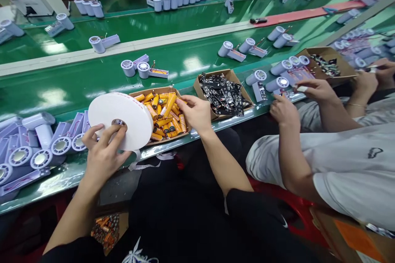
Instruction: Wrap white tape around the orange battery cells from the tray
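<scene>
My left hand [106, 148] grips a large white roll of tape [135, 117], with fingertips at its core and the thumb under the lower edge. The roll is tilted over the left part of a cardboard box [187, 133] full of orange cylindrical batteries [160, 123]. At that box's right side, my right hand [196, 111] has its thumb and fingers closed on the end of an orange battery [169, 104]. Beside it stands a second box holding black circuit boards [224, 94].
Lilac fan housings [40, 148] are piled on the bench at left. More lilac units [143, 70] lie along the green conveyor belt [182, 49]. At right, a co-worker's hands [285, 111] handle parts near another box [330, 63]. Other people sit across the line.
</scene>
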